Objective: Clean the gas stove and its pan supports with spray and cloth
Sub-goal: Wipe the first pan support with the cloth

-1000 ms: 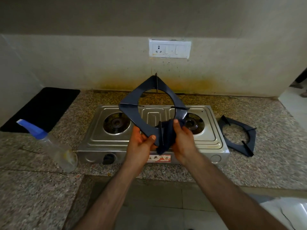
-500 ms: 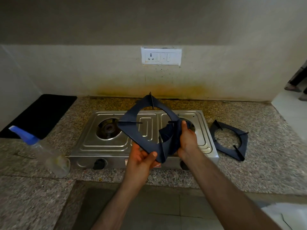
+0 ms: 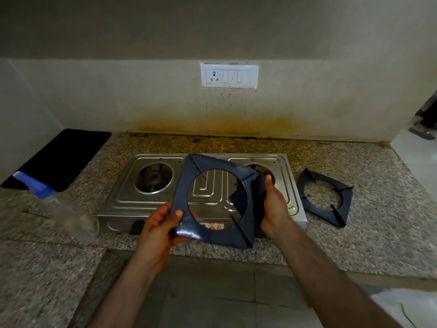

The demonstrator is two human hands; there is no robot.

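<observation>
A steel two-burner gas stove (image 3: 151,202) sits on the granite counter, both burners bare. In front of it I hold a dark blue square pan support (image 3: 186,183), tilted. My left hand (image 3: 160,223) grips its lower left corner. My right hand (image 3: 274,204) presses a dark blue cloth (image 3: 256,197) against the support's right edge, thumb on top. A second pan support (image 3: 345,200) lies flat on the counter right of the stove. A clear spray bottle (image 3: 68,209) with a blue nozzle stands left of the stove.
A black mat (image 3: 59,157) lies at the back left of the granite counter (image 3: 378,233). The stained wall behind carries a white switch plate (image 3: 229,75). A doorway opens at far right. Something white (image 3: 406,306) shows at the bottom right corner.
The pan support has been turned and lowered from a diamond stance to a flatter tilt. My right hand with the cloth has slid along its right edge. My view has shifted.
</observation>
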